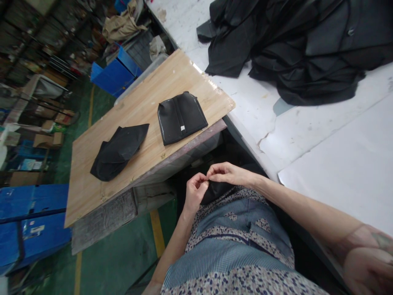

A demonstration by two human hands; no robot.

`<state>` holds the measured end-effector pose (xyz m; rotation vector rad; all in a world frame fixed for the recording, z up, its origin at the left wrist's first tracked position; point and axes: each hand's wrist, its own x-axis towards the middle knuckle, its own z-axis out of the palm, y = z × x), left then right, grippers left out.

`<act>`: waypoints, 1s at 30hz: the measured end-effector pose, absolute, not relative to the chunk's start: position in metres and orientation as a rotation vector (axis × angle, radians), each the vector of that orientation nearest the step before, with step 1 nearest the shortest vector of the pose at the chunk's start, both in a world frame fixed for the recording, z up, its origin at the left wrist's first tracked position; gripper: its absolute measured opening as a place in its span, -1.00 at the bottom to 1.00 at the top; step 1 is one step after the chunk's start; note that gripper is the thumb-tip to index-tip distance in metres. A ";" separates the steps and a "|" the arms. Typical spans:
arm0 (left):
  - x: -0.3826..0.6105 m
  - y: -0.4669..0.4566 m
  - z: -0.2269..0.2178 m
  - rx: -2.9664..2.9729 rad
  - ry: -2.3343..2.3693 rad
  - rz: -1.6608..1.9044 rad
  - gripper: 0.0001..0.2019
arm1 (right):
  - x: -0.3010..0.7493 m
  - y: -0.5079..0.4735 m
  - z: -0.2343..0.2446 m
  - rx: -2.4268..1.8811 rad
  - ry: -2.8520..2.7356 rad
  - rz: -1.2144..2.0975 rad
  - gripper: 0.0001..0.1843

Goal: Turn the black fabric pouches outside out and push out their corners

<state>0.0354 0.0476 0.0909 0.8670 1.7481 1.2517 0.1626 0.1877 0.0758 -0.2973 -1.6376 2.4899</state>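
Note:
My left hand (194, 192) and my right hand (227, 173) meet over my lap, both pinching the top edge of a small black fabric piece (216, 191). Fingers of both hands are closed on it. The piece rests against my patterned clothing (239, 237). On the wooden board (92, 180) to the left lie a flat black stitched piece (181, 117) with a small white tag and a crumpled black fabric piece (118, 150), both out of reach of my hands.
A large heap of black fabric (307, 45) lies on the white table (337, 147) at the right. Blue crates (113, 73) and another blue bin (27, 221) stand on the green floor at the left, with shelves and boxes behind.

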 end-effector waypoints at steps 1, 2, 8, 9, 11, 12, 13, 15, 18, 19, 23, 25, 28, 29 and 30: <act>0.035 0.047 0.090 0.864 1.754 1.252 -0.87 | 0.163 0.188 0.077 -0.277 -1.648 2.505 -0.68; 0.034 0.046 0.090 0.861 1.763 1.249 -0.86 | 0.164 0.188 0.077 -0.260 -1.655 2.519 -0.66; 0.035 0.044 0.089 0.879 1.798 1.235 -0.86 | 0.161 0.186 0.069 -0.293 -1.742 2.441 -0.67; 0.035 0.045 0.089 0.886 1.797 1.235 -0.87 | 0.161 0.186 0.068 -0.305 -1.753 2.424 -0.70; 0.033 0.045 0.089 0.894 1.788 1.228 -0.87 | 0.160 0.186 0.067 -0.318 -1.759 2.409 -0.73; 0.032 0.045 0.088 0.894 1.782 1.225 -0.87 | 0.160 0.186 0.066 -0.320 -1.757 2.406 -0.74; 0.031 0.044 0.088 0.892 1.775 1.222 -0.87 | 0.160 0.186 0.066 -0.323 -1.756 2.401 -0.75; 0.029 0.043 0.086 0.880 1.760 1.225 -0.87 | 0.160 0.186 0.067 -0.334 -1.757 2.382 -0.77; 0.027 0.040 0.084 0.863 1.740 1.233 -0.90 | 0.161 0.186 0.066 -0.357 -1.789 2.336 -0.79; 0.027 0.039 0.083 0.862 1.730 1.231 -0.89 | 0.161 0.186 0.066 -0.366 -1.803 2.321 -0.79; 0.027 0.038 0.082 0.847 1.693 1.206 -0.84 | 0.160 0.185 0.065 -0.410 -1.806 2.282 -0.79; 0.027 0.038 0.082 0.842 1.683 1.198 -0.82 | 0.159 0.185 0.064 -0.427 -1.802 2.268 -0.79; 0.026 0.038 0.081 0.847 1.671 1.186 -0.80 | 0.158 0.184 0.063 -0.437 -1.820 2.235 -0.81; 0.026 0.038 0.081 0.848 1.671 1.183 -0.80 | 0.158 0.184 0.063 -0.440 -1.829 2.221 -0.81; 0.026 0.038 0.080 0.850 1.675 1.182 -0.80 | 0.158 0.184 0.063 -0.443 -1.840 2.206 -0.82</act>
